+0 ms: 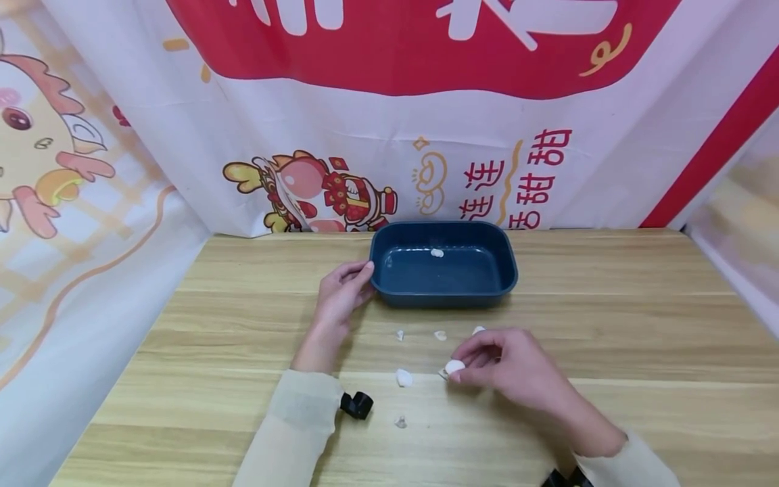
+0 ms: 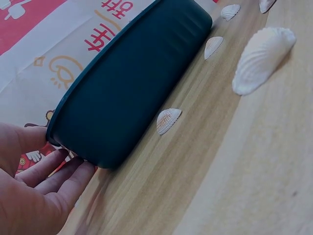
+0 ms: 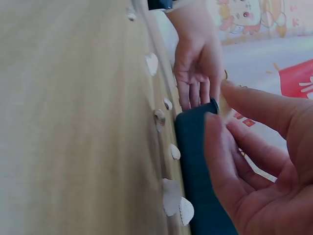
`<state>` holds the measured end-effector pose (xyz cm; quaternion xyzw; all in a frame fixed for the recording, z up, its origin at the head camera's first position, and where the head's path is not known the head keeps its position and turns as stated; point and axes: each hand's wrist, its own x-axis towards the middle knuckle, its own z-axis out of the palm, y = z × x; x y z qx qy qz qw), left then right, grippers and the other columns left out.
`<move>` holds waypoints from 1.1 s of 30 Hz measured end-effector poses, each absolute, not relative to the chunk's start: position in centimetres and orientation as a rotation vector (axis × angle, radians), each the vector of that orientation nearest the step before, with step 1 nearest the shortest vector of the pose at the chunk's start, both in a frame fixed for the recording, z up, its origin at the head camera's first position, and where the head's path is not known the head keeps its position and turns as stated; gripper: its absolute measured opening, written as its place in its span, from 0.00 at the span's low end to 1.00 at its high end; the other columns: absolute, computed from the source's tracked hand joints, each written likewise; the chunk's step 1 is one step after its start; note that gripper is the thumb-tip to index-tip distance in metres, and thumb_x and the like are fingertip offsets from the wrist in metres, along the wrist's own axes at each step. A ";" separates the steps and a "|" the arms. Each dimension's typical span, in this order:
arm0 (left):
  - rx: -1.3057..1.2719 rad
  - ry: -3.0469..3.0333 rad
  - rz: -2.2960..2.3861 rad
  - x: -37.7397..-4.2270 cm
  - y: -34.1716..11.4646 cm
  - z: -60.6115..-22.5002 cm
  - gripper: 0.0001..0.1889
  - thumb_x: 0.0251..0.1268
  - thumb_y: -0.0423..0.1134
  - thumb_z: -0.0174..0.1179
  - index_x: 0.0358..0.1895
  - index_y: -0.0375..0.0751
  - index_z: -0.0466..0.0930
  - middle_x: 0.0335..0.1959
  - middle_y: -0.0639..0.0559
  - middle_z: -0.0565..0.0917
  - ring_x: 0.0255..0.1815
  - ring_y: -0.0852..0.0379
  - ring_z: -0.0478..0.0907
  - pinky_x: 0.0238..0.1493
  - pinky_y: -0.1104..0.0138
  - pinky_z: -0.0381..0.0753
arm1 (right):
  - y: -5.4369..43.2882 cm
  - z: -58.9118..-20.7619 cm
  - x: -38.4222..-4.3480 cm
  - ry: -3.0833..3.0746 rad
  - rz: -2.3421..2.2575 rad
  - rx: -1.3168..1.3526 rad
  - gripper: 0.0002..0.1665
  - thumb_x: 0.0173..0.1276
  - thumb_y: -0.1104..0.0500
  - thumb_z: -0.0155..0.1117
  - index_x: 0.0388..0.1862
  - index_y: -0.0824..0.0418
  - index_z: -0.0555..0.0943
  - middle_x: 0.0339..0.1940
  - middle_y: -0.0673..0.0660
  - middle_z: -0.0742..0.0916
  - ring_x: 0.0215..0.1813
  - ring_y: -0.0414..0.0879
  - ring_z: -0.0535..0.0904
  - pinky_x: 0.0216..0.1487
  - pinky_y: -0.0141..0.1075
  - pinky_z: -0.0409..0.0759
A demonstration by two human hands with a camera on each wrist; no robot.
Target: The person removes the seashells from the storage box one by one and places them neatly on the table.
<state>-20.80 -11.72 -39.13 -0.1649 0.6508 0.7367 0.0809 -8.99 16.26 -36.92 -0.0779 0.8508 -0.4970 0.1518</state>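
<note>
A dark blue plastic basin [image 1: 442, 299] stands on the wooden table near the wall cloth, with a small white shell [image 1: 437, 253] inside it. My left hand [image 1: 344, 292] grips the basin's left end, the thumb at its rim and the fingers against the side below. In front of the basin, my right hand [image 1: 517, 368] pinches a pale seashell [image 1: 454, 366] between thumb and fingers, above the table. Another shell [image 3: 159, 120] lies on the wood below that hand. Ribbed shells, such as a large white one [image 2: 264, 58] in the left wrist view, lie about.
Several loose shells are spread between my forearms, among them a white one [image 1: 404, 377] and a small greyish one [image 1: 400, 422]. A printed cloth [image 1: 341, 122] hangs behind the table [image 1: 231, 338]. Black camera mounts [image 1: 357, 405] stick out from the wrists.
</note>
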 end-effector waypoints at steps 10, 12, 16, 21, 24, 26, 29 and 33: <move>-0.474 1.953 2.211 -20.9 -11.6 -39.1 0.19 0.79 0.45 0.67 0.66 0.44 0.83 0.67 0.47 0.85 0.68 0.53 0.83 0.72 0.59 0.86 | 15.8 -38.1 -7.6 2.414 -1.283 -0.392 0.14 0.55 0.51 0.89 0.35 0.51 0.91 0.28 0.45 0.89 0.33 0.40 0.83 0.33 0.29 0.84; -0.466 1.950 2.214 -20.9 -11.6 -39.1 0.19 0.79 0.44 0.67 0.66 0.44 0.83 0.67 0.47 0.85 0.68 0.52 0.83 0.72 0.59 0.86 | 15.7 -38.3 -7.5 2.414 -1.256 -0.417 0.14 0.55 0.51 0.90 0.34 0.51 0.90 0.28 0.44 0.88 0.33 0.39 0.83 0.34 0.29 0.84; -0.476 1.957 2.197 -20.9 -11.7 -39.0 0.19 0.79 0.45 0.66 0.67 0.45 0.83 0.68 0.47 0.85 0.69 0.52 0.83 0.72 0.59 0.85 | 15.5 -38.5 -7.2 2.418 -1.250 -0.451 0.14 0.54 0.52 0.90 0.32 0.50 0.90 0.26 0.43 0.87 0.32 0.37 0.82 0.33 0.28 0.84; -0.487 1.953 2.192 -20.7 -11.7 -39.0 0.19 0.79 0.46 0.67 0.66 0.46 0.83 0.68 0.48 0.85 0.68 0.52 0.83 0.72 0.59 0.85 | 15.3 -38.9 -6.9 2.450 -1.263 -0.515 0.15 0.52 0.54 0.91 0.31 0.51 0.88 0.25 0.42 0.85 0.29 0.33 0.80 0.31 0.28 0.83; -0.469 1.953 2.204 -20.7 -11.7 -39.0 0.19 0.79 0.45 0.67 0.67 0.45 0.83 0.68 0.47 0.85 0.69 0.51 0.83 0.73 0.58 0.85 | 15.2 -38.9 -6.8 2.483 -1.260 -0.553 0.16 0.51 0.54 0.91 0.30 0.50 0.87 0.24 0.41 0.84 0.29 0.32 0.79 0.31 0.27 0.82; -0.458 1.955 2.208 -20.7 -11.6 -39.0 0.19 0.79 0.45 0.67 0.67 0.44 0.82 0.68 0.46 0.85 0.69 0.50 0.83 0.73 0.58 0.85 | 15.1 -39.0 -6.8 2.500 -1.256 -0.570 0.16 0.51 0.54 0.91 0.29 0.50 0.87 0.24 0.41 0.84 0.28 0.31 0.78 0.30 0.27 0.82; -0.456 1.955 2.209 -20.7 -11.6 -39.0 0.19 0.79 0.44 0.67 0.67 0.43 0.82 0.68 0.45 0.85 0.69 0.50 0.83 0.72 0.57 0.85 | 15.1 -39.1 -6.7 2.527 -1.238 -0.585 0.17 0.50 0.54 0.91 0.29 0.49 0.86 0.24 0.42 0.84 0.28 0.31 0.77 0.30 0.27 0.80; -0.458 1.950 2.213 -20.6 -11.7 -39.1 0.20 0.79 0.44 0.66 0.67 0.43 0.82 0.69 0.45 0.85 0.70 0.50 0.83 0.73 0.57 0.85 | 15.0 -39.2 -6.7 2.556 -1.209 -0.598 0.18 0.49 0.53 0.92 0.28 0.48 0.86 0.24 0.42 0.83 0.28 0.30 0.75 0.29 0.27 0.79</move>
